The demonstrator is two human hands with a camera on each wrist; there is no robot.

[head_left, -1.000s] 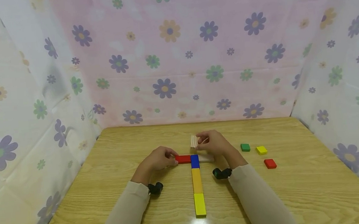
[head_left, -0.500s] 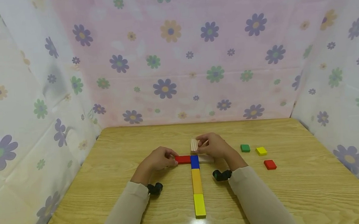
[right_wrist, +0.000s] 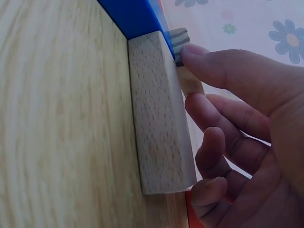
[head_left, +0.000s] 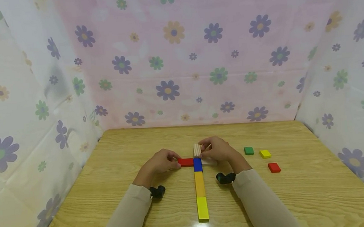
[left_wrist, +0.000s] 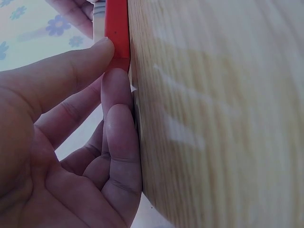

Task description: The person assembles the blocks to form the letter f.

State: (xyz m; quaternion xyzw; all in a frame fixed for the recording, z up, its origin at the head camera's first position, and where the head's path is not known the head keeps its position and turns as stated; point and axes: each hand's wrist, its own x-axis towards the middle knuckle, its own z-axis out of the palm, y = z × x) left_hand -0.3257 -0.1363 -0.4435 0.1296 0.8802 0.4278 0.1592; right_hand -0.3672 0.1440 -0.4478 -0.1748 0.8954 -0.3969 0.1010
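Left hand [head_left: 160, 160] pinches outer end of red block [head_left: 186, 162]. Right hand [head_left: 218, 149] holds striped wooden block [head_left: 197, 150] between thumb and finger, just beyond blue block [head_left: 198, 165]. Orange block [head_left: 199, 184], long yellow block [head_left: 203, 209] continue nearer on worktop [head_left: 123, 146]; pale wooden block [right_wrist: 159, 118] lies right of blue block.

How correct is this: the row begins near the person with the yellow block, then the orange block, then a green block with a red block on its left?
Not quite: the head view shows a blue block, not a green one, after the orange block. The near yellow block and the red block on the left are correct.
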